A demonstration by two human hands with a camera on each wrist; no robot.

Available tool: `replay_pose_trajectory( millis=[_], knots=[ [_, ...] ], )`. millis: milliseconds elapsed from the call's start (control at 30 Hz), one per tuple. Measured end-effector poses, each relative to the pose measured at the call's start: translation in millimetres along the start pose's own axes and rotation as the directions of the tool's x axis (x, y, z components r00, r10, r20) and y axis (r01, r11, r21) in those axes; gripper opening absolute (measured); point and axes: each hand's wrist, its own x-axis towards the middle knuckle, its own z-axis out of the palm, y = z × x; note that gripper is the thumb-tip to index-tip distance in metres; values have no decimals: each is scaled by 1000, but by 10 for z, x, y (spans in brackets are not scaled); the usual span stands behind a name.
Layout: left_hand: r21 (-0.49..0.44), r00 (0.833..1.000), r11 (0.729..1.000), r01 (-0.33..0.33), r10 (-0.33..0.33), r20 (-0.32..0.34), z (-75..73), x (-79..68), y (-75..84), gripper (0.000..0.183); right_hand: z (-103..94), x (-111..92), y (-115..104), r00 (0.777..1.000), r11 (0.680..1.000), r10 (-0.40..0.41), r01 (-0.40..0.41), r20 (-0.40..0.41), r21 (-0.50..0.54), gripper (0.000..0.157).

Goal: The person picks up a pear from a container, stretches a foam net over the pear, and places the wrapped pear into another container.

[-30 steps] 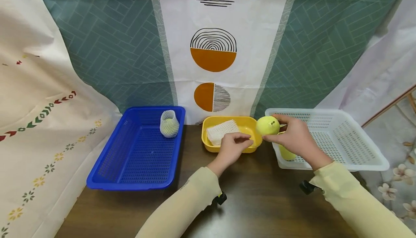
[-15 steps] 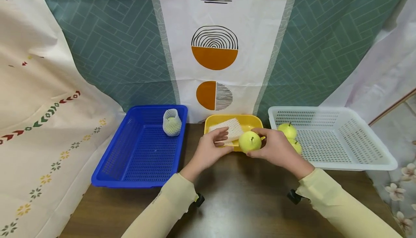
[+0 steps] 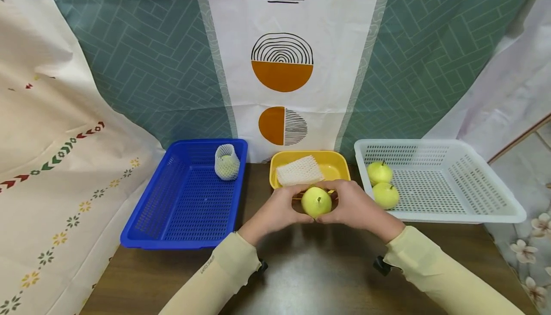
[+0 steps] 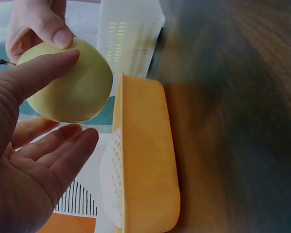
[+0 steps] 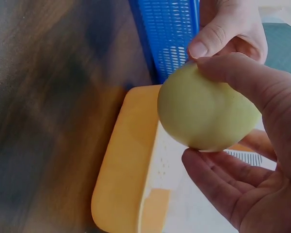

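Note:
A round yellow-green pear with a dark stem is held between both hands, in front of the yellow tray. My right hand grips it with the thumb on the near side and fingers on the far side. From the left, my left hand holds the same pear, its thumb lying across the skin and its fingers curved around the other side. White foam netting lies in the yellow tray just beyond the hands.
At left stands a blue basket holding a pear in a foam net in its back right corner. A white basket at right holds two bare pears, the rear one touching the front pear. A patterned cloth hangs behind.
My right hand has brought the pear from the white basket's left edge leftward and nearer. The left hand has moved back from over the yellow tray and now holds the pear too.

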Motion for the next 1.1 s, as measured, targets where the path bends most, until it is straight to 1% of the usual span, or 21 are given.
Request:
replay_pose_trajectory(
  millis=[133,267,367,533,600,767,933,1100],
  knots=[
    [-18,1000,1000,-3,3,-6,16,-27,-44,70,72,6,16,1000,1000,-16,16,-23,6,63],
    [-76,999,996,35,-36,-9,22,-54,-106,67,134,-13,54,999,999,8,-7,-31,39,70],
    [-87,998,994,66,-67,0,29,-76,-130,65,168,-39,94,1000,998,12,-11,-14,65,73],
    [-74,997,994,80,-79,25,90,-96,-176,66,244,-84,171,1000,994,2,-4,21,110,72],
    [-68,996,994,86,-84,33,128,-101,-197,66,284,-99,212,999,989,9,-14,38,145,71],
    [-36,991,991,133,-131,39,212,-108,-241,67,384,-130,323,996,972,49,-64,72,228,73],
    [-6,986,987,159,-159,48,274,-79,-289,68,453,-142,403,992,968,91,-109,89,227,76],
    [26,987,988,152,-153,54,343,-18,-351,67,508,-133,473,986,965,133,-151,98,215,76]
  ],
)
